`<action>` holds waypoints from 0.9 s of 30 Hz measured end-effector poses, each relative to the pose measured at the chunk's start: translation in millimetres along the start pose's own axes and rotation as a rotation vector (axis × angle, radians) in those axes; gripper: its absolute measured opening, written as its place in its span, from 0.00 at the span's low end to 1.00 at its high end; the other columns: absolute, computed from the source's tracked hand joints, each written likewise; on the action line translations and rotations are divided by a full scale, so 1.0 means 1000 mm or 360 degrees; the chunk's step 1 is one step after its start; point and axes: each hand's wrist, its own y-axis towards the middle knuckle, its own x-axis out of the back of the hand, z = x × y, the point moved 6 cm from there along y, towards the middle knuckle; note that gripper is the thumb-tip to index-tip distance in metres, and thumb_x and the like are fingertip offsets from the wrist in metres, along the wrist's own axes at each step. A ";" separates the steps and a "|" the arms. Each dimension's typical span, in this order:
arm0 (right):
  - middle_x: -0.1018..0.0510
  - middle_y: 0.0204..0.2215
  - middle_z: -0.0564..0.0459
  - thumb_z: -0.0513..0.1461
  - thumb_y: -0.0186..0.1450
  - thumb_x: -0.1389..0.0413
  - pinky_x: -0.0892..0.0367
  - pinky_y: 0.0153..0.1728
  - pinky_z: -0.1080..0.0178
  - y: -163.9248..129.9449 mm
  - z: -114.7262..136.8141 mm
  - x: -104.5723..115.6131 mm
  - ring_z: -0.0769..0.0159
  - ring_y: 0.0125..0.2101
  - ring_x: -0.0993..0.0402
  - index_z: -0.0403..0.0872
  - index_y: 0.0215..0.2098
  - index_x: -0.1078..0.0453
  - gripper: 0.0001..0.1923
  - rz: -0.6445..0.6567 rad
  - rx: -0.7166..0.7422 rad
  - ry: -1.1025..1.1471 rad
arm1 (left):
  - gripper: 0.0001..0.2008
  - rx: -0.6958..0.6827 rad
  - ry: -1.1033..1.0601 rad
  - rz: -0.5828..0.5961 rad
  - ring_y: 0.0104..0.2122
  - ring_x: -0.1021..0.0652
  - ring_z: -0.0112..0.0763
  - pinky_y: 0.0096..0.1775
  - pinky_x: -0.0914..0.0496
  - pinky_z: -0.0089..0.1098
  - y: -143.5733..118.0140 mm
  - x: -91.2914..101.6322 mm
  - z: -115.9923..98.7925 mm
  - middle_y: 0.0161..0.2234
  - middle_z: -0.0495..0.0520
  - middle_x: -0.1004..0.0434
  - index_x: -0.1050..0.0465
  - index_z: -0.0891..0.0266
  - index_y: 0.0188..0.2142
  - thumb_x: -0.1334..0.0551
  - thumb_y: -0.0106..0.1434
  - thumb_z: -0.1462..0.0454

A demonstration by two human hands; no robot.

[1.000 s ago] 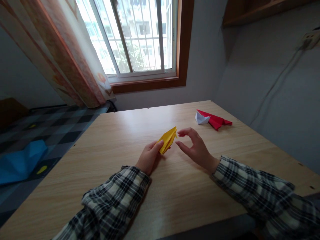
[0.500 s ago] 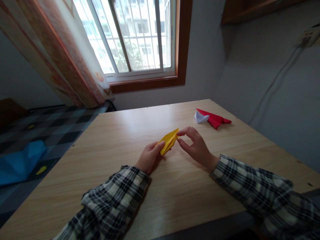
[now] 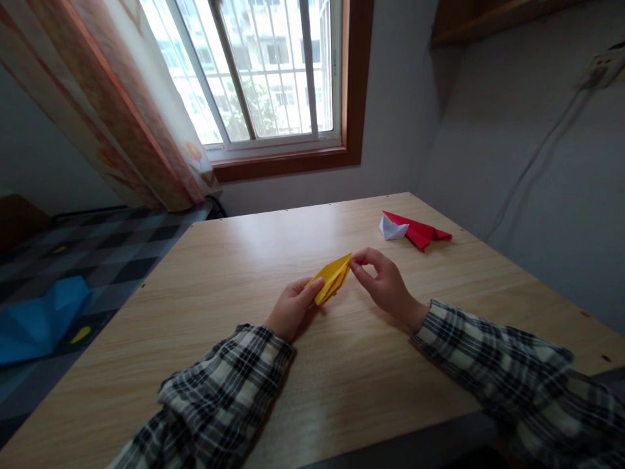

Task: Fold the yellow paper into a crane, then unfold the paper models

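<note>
- Nearest the camera, two sleeves of black-and-white checked cloth, soft and rumpled, lie on the table (image 3: pixel 342 384), a pale board with a fine straight grain and a dull sheen.
- Beyond the cuffs, the left hand (image 3: pixel 289 309) rests on the wood with its fingers curled; thumb and forefinger are closed on the near end of the yellow paper fold (image 3: pixel 333 278).
- Between the two hands, that fold is a flat, long, pointed shape of smooth paper, with crisp creases and layered flaps along its length, tilted so its far tip rises off the table.
- At the far tip, the right hand (image 3: pixel 387 286) pinches the point between thumb and forefinger, the other fingers bent loosely behind.
- Around both sets of fingers the board is bare, with open wood to either side and ahead; its left edge runs well apart from the left fingers, above a dark checked floor.
- Past the right fingertips, well apart and near the right edge, a red paper fold (image 3: pixel 420 233) lies flat, sharp-cornered, with a small white paper fold (image 3: pixel 391 228) touching its left end.
- Farthest off, a brown wooden window frame (image 3: pixel 351 85) and a draped patterned curtain (image 3: pixel 127 111) stand behind the table's back edge.
</note>
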 end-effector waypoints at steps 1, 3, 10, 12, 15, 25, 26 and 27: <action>0.20 0.35 0.50 0.45 0.69 0.43 0.29 0.42 0.56 0.000 -0.004 -0.001 0.61 0.37 0.25 0.49 0.37 0.27 0.09 0.0007 -0.0050 0.0039 | 0.24 -0.0011 0.0017 0.0006 0.33 0.23 0.35 0.34 0.31 0.30 0.000 0.000 -0.001 0.34 0.57 0.18 0.18 0.65 0.34 0.29 0.53 0.45; 0.20 0.35 0.50 0.45 0.68 0.43 0.29 0.42 0.56 -0.001 -0.011 -0.004 0.61 0.38 0.24 0.49 0.37 0.26 0.09 0.0032 -0.0153 0.0149 | 0.23 -0.0035 0.0052 0.0016 0.33 0.23 0.36 0.36 0.31 0.31 0.000 0.000 -0.002 0.34 0.57 0.18 0.18 0.65 0.33 0.30 0.54 0.45; 0.20 0.34 0.51 0.43 0.65 0.41 0.28 0.42 0.57 -0.002 -0.025 -0.013 0.63 0.37 0.25 0.48 0.36 0.25 0.08 0.0130 -0.0469 0.0577 | 0.22 -0.0008 0.0024 0.0062 0.33 0.24 0.34 0.38 0.32 0.32 0.000 -0.001 0.001 0.33 0.55 0.18 0.18 0.64 0.34 0.29 0.53 0.47; 0.21 0.32 0.52 0.43 0.63 0.41 0.28 0.40 0.59 -0.001 -0.025 -0.014 0.64 0.34 0.26 0.48 0.35 0.26 0.08 0.0145 -0.0538 0.0636 | 0.22 0.0007 0.0037 0.0073 0.33 0.25 0.34 0.37 0.33 0.32 0.000 -0.002 0.002 0.33 0.54 0.18 0.17 0.64 0.34 0.28 0.53 0.47; 0.23 0.29 0.53 0.43 0.62 0.41 0.29 0.38 0.60 -0.002 -0.027 -0.015 0.66 0.32 0.28 0.47 0.34 0.26 0.07 0.0156 -0.0609 0.0685 | 0.21 0.0018 0.0061 0.0073 0.33 0.25 0.35 0.38 0.33 0.32 0.000 -0.001 0.002 0.33 0.54 0.19 0.17 0.64 0.34 0.28 0.53 0.47; 0.38 0.23 0.62 0.41 0.66 0.44 0.40 0.27 0.65 -0.002 -0.010 -0.002 0.69 0.24 0.39 0.51 0.43 0.34 0.08 -0.0020 -0.0309 0.0479 | 0.19 -0.0051 -0.0008 -0.0002 0.31 0.27 0.32 0.35 0.35 0.30 0.001 -0.001 0.001 0.30 0.51 0.21 0.19 0.64 0.33 0.29 0.54 0.50; 0.38 0.23 0.62 0.41 0.67 0.44 0.41 0.27 0.65 -0.003 -0.007 -0.001 0.69 0.24 0.40 0.51 0.41 0.34 0.06 0.0002 -0.0264 0.0439 | 0.19 -0.0061 -0.0029 -0.0021 0.31 0.26 0.32 0.35 0.35 0.30 0.001 0.000 0.001 0.30 0.51 0.21 0.20 0.64 0.34 0.29 0.55 0.50; 0.37 0.23 0.61 0.42 0.67 0.44 0.41 0.27 0.65 -0.004 -0.003 -0.003 0.69 0.24 0.39 0.50 0.38 0.34 0.05 0.0059 -0.0226 0.0390 | 0.18 -0.0074 -0.0044 -0.0041 0.31 0.26 0.33 0.35 0.34 0.30 0.002 0.001 0.001 0.31 0.52 0.21 0.20 0.64 0.34 0.29 0.55 0.50</action>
